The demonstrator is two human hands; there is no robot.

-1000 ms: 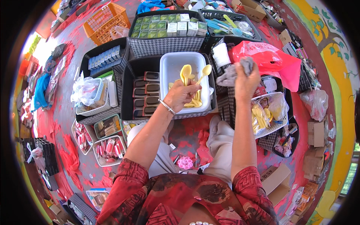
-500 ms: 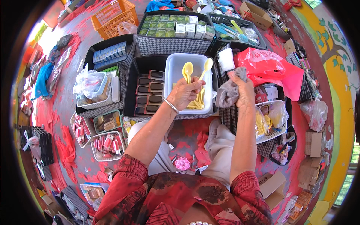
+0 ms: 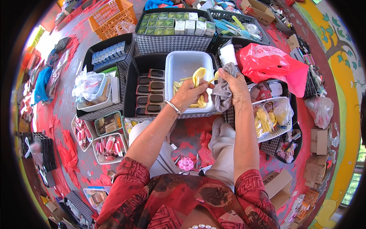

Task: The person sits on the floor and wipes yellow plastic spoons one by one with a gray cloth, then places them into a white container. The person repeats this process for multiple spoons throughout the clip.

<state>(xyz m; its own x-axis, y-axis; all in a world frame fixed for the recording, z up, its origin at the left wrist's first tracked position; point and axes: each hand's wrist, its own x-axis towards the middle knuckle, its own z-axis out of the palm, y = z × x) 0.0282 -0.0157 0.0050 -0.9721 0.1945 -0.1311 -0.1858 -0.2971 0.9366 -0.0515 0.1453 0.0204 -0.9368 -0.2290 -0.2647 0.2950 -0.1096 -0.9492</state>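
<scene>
Over a white plastic tub (image 3: 189, 59), my left hand (image 3: 191, 92) is closed around yellow plastic spoons (image 3: 198, 76), their bowls pointing up. In my right hand (image 3: 237, 87) is a bunched grey cloth (image 3: 222, 100), pressed around the end of another yellow spoon (image 3: 215, 77) at the tub's right edge. The handle of that spoon reaches toward my left fingers. More yellow spoons (image 3: 199, 102) lie inside the tub, partly hidden by my left hand. The tub rests in a black box beside rows of dark-faced brush-like items (image 3: 156, 86).
A white basket (image 3: 275, 134) of yellow spoons stands at the right, below a red plastic bag (image 3: 268, 65). Small baskets of pink packets (image 3: 109, 146) sit at the left. A box of green cartons (image 3: 164, 23) and an orange crate (image 3: 113, 18) stand at the far side.
My hands have come together. The lone spoon, upright at my left hand before, now has its bowl end at the cloth in my right hand.
</scene>
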